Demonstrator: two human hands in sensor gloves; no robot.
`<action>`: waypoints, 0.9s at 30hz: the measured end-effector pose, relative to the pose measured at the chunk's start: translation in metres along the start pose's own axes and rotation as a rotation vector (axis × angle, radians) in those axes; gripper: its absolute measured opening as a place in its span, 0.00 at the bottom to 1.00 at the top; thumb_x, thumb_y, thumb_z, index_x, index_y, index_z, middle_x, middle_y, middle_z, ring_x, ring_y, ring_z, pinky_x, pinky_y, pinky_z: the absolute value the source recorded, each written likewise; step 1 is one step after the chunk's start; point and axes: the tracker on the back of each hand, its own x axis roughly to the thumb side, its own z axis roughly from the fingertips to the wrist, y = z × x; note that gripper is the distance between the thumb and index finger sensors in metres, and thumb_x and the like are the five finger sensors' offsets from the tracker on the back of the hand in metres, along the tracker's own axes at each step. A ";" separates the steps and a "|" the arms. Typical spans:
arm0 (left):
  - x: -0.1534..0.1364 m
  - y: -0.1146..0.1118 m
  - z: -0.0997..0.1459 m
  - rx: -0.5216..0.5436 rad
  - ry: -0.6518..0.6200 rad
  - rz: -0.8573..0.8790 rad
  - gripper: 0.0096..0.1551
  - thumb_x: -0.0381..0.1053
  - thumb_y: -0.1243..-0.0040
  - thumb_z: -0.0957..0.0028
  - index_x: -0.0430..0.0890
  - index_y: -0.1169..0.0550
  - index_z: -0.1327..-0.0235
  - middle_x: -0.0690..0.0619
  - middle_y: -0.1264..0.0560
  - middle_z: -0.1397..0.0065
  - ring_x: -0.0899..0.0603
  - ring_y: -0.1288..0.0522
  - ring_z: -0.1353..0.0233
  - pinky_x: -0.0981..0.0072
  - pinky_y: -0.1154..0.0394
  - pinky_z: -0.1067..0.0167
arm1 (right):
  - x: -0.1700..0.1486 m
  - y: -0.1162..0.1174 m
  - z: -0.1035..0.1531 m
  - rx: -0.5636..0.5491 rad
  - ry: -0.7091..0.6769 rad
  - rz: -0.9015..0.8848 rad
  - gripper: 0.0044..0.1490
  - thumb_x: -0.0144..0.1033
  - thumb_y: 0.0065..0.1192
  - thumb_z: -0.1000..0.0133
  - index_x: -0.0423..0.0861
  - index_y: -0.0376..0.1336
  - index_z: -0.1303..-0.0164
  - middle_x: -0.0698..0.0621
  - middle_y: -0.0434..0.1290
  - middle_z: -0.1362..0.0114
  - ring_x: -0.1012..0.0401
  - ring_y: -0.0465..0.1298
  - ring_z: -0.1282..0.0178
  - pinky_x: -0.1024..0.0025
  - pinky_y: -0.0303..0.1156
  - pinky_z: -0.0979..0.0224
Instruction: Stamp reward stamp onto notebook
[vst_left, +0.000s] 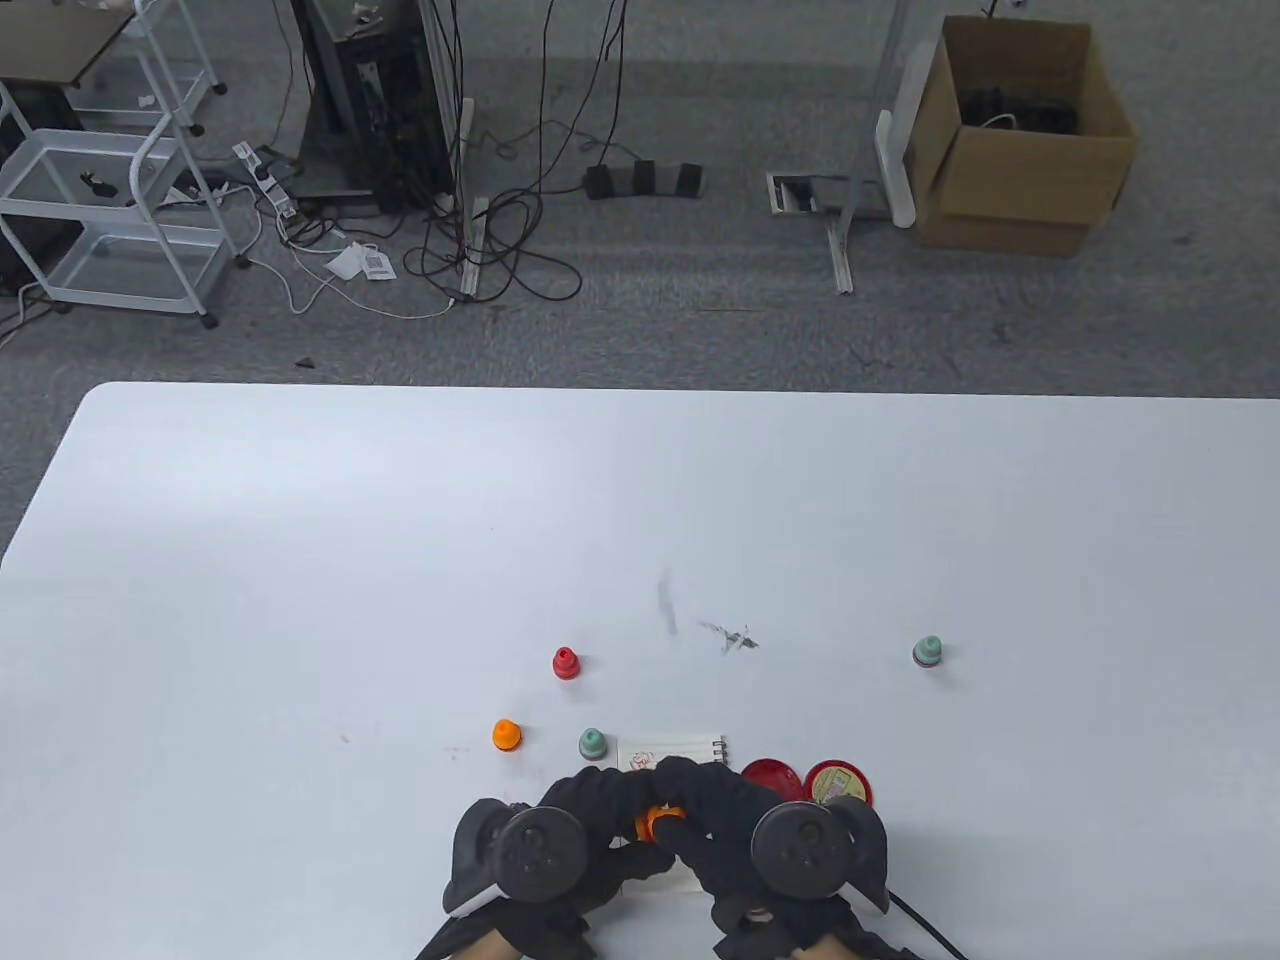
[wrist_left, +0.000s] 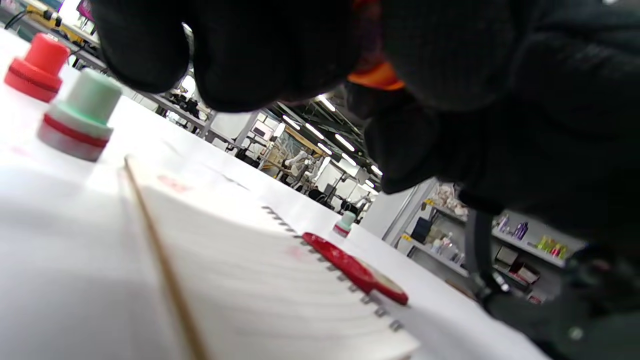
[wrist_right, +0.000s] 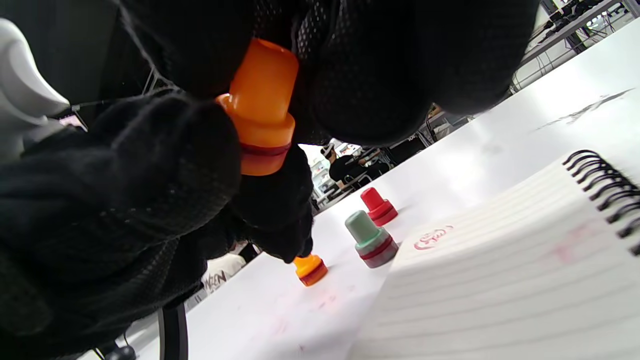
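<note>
Both gloved hands hold one orange stamp just above the open spiral notebook at the table's front edge. My left hand grips the stamp's lower part. My right hand grips its handle from above. In the right wrist view the stamp hangs clear of the lined page, base down. A red stamp mark sits in the page's far corner. The hands hide most of the notebook in the table view.
A red ink pad and its lid lie right of the notebook. A green stamp, another orange stamp and a red stamp stand to the left. A second green stamp stands far right.
</note>
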 end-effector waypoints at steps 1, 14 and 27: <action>-0.001 0.000 0.000 -0.006 0.004 0.025 0.42 0.63 0.32 0.59 0.46 0.26 0.32 0.55 0.18 0.45 0.45 0.17 0.44 0.44 0.21 0.34 | -0.001 -0.001 0.000 -0.003 0.003 -0.014 0.36 0.43 0.68 0.52 0.42 0.64 0.35 0.43 0.77 0.41 0.51 0.82 0.56 0.59 0.79 0.49; -0.003 0.003 0.000 -0.024 0.003 0.100 0.39 0.59 0.31 0.57 0.45 0.26 0.32 0.53 0.18 0.42 0.44 0.16 0.42 0.44 0.21 0.34 | -0.003 -0.002 0.000 -0.001 0.002 -0.035 0.33 0.41 0.67 0.52 0.42 0.66 0.38 0.43 0.77 0.41 0.51 0.83 0.57 0.60 0.79 0.50; -0.011 0.003 0.000 -0.045 0.010 0.164 0.38 0.55 0.29 0.56 0.43 0.26 0.32 0.52 0.18 0.41 0.43 0.16 0.41 0.43 0.21 0.33 | -0.010 0.006 -0.002 0.041 0.035 -0.152 0.35 0.37 0.66 0.52 0.40 0.63 0.35 0.41 0.75 0.39 0.51 0.82 0.56 0.60 0.79 0.49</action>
